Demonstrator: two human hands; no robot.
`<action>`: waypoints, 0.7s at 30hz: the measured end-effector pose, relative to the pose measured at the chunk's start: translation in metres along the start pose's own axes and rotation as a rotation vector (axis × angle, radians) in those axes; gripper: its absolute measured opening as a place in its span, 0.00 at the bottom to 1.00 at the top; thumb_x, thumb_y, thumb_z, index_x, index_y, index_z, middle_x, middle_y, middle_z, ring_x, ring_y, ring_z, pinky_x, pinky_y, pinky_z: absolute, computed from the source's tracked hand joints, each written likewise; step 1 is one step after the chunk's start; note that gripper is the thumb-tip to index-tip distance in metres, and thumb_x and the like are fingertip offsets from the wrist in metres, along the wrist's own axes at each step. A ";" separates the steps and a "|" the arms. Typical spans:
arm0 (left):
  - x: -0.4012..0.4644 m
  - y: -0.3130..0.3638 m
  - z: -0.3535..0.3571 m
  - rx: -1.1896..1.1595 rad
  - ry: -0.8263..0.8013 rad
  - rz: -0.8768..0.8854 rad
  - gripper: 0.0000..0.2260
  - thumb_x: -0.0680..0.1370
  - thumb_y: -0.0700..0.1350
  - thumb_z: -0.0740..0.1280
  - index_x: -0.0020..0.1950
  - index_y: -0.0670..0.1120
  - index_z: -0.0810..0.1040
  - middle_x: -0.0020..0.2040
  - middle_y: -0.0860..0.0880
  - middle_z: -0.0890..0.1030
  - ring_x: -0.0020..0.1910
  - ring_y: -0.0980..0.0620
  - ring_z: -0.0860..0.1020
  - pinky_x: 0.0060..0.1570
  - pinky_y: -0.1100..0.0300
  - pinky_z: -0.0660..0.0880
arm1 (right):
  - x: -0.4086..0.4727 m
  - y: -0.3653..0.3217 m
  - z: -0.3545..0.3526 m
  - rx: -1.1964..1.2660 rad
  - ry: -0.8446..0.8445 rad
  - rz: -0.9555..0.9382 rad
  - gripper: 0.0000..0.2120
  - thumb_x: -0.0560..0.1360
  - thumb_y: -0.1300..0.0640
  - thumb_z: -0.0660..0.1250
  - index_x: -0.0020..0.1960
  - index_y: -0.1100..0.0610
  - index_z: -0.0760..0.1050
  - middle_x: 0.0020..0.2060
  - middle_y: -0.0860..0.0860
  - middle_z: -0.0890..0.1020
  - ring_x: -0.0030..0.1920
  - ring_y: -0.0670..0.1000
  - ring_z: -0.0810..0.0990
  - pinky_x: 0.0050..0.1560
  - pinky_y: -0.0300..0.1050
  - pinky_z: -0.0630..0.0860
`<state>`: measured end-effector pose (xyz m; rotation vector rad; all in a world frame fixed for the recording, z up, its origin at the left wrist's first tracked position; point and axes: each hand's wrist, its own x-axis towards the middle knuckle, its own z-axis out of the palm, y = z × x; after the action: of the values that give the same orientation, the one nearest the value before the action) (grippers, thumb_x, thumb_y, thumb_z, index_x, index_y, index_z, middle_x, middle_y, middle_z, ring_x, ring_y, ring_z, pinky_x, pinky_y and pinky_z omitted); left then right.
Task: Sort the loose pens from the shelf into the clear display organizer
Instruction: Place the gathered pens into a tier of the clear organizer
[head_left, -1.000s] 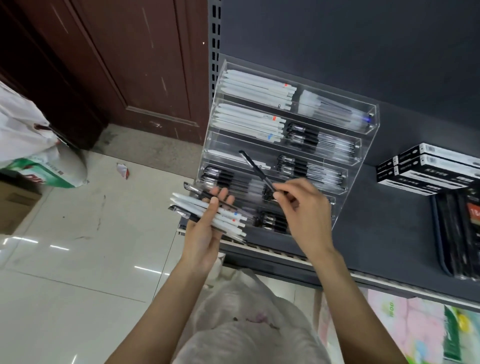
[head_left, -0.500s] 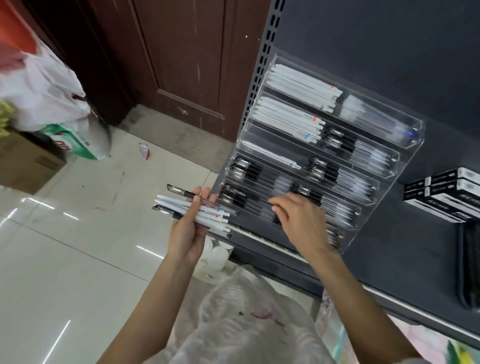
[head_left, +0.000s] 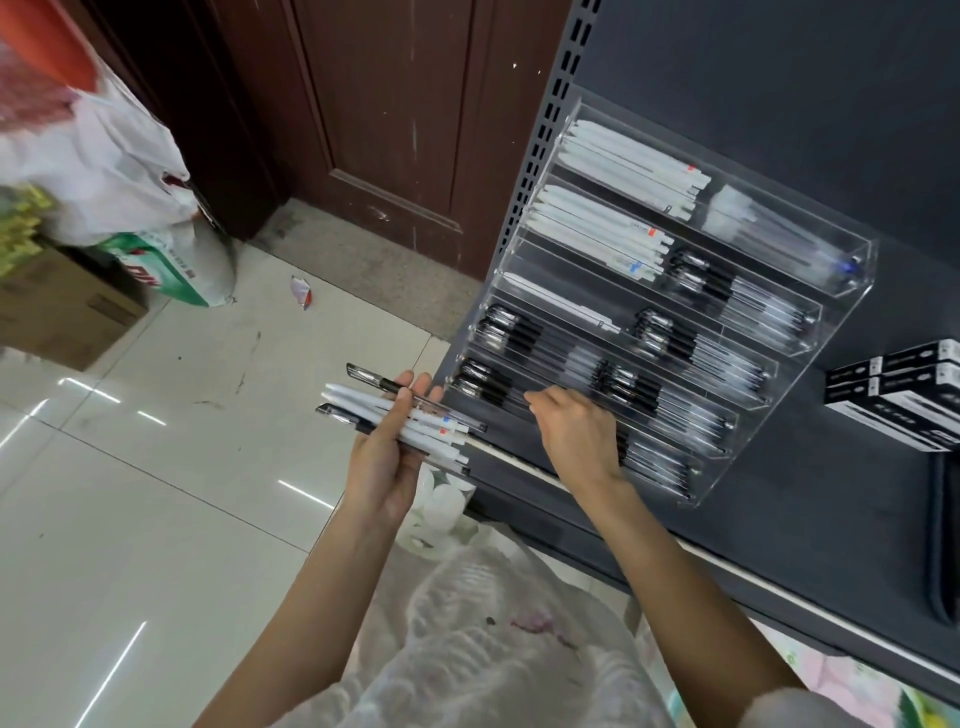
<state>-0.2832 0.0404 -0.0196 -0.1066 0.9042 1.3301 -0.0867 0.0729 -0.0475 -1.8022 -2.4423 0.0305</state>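
Your right hand (head_left: 576, 441) blocked organizer (head_left: 841, 312) lower tiers; upper tiers at 1 o'clock open. Boxes (head_left: 904, 400) crowded 3 o'clock. Floor (head_left: 156, 519) at 9 free.

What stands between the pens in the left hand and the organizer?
Only the right hand, which reaches across the lower rows of the organizer. Otherwise nothing visible blocks the way: the left hand holds the pens just beside its open front.

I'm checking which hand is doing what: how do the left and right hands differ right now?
The left hand grips a bundle of pens beside the organizer; the right hand reaches into a lower tier, and whether it holds anything cannot be told. The left is seen palm-side, the right from its back. Both are bare.
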 end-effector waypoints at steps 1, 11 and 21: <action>0.000 0.000 -0.001 0.002 -0.003 -0.002 0.09 0.80 0.39 0.59 0.57 0.44 0.76 0.50 0.48 0.84 0.48 0.52 0.83 0.52 0.56 0.79 | 0.000 -0.001 0.001 -0.008 -0.009 -0.003 0.15 0.61 0.65 0.80 0.45 0.55 0.83 0.33 0.49 0.83 0.30 0.48 0.80 0.20 0.36 0.72; -0.004 -0.005 0.001 0.019 -0.017 -0.003 0.09 0.81 0.39 0.59 0.57 0.44 0.77 0.49 0.47 0.84 0.48 0.52 0.83 0.50 0.56 0.80 | 0.008 -0.008 -0.003 -0.135 0.047 -0.008 0.13 0.60 0.66 0.79 0.41 0.56 0.81 0.28 0.51 0.80 0.24 0.47 0.75 0.21 0.33 0.61; -0.012 -0.010 -0.001 0.045 -0.018 -0.021 0.09 0.81 0.39 0.59 0.57 0.44 0.77 0.49 0.47 0.84 0.48 0.51 0.83 0.45 0.58 0.80 | 0.002 -0.006 0.006 -0.076 0.149 -0.102 0.17 0.60 0.70 0.77 0.48 0.58 0.82 0.35 0.52 0.80 0.31 0.49 0.77 0.24 0.37 0.70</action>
<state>-0.2749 0.0279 -0.0169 -0.0688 0.9152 1.2888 -0.0937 0.0733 -0.0528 -1.6407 -2.4553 -0.1999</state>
